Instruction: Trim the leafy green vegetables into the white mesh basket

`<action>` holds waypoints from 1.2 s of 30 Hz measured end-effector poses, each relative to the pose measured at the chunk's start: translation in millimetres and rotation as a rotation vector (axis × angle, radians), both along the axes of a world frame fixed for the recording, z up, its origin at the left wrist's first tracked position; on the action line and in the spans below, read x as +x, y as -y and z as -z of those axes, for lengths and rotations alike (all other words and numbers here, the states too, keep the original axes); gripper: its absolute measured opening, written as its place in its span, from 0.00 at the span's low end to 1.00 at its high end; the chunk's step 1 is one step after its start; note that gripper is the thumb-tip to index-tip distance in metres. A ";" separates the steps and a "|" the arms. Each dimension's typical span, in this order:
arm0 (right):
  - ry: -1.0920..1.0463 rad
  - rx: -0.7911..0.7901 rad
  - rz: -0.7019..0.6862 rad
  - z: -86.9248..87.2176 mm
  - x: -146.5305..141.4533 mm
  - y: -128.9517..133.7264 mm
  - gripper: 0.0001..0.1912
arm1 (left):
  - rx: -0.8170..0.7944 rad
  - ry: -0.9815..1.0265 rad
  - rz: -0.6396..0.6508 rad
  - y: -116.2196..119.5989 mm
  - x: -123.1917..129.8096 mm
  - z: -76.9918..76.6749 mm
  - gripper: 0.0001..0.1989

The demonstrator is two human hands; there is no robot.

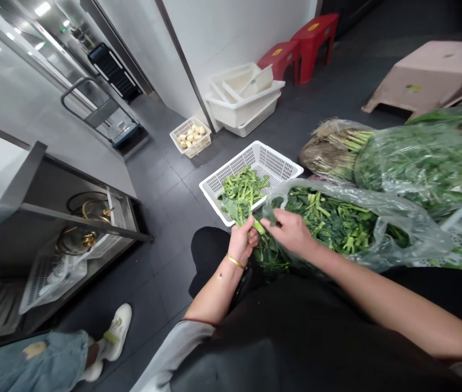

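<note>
My left hand (242,239), with a gold bangle at the wrist, is closed around a leafy green stem (259,226). The stem's pale cut end points towards my right hand (291,231), whose fingers are pinched together just beside it. Whatever lies between those fingertips is too small to make out. Beyond the left hand is a white slotted basket (282,163), and a heap of cut greens (247,188) lies in its near part. An open clear plastic bag (402,204) full of dark leafy greens (332,220) sits under and beside my right forearm.
Farther right lie bundled root-ended stalks (332,149) and another bag of greens (422,163). Ahead are a basket of pale potato-like pieces (192,136), stacked white tubs (239,111), red stools (316,41) and a pink stool (430,73). A steel shelf (92,220) and another person's shoe (118,332) are left.
</note>
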State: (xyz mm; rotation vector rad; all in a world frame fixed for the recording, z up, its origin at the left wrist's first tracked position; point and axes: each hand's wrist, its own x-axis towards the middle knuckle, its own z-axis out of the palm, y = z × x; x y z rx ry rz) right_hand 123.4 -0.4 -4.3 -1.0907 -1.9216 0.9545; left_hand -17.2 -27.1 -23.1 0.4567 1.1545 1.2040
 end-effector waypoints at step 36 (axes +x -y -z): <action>-0.155 -0.391 -0.092 -6.8 3.0 10.1 0.18 | 0.226 -0.020 -0.009 5.1 -2.4 -12.1 0.22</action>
